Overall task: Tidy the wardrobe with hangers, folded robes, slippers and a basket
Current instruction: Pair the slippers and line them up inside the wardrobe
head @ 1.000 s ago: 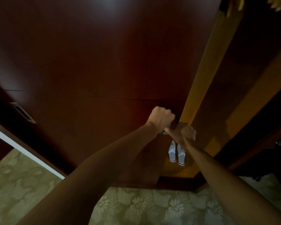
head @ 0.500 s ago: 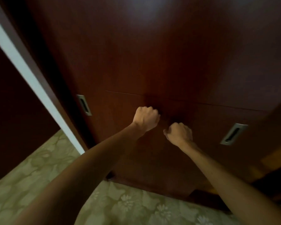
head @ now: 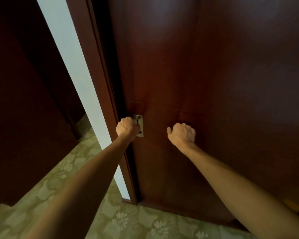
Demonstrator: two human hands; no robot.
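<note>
1. At nine o'clock of the dark wardrobe door (head: 205, 83), my left hand (head: 126, 127) curls its fingers into the metal pull handle (head: 138, 125) at the door's edge.
2. At three o'clock of it, apart, my right hand (head: 183, 134) is a fist against the door panel, holding nothing that I can see.
3. The flowered carpet (head: 128, 221) lies at six o'clock.
4. The white wall strip (head: 72, 57) runs at ten o'clock.

no readable text, labels, brands, numbers or signs on any surface
</note>
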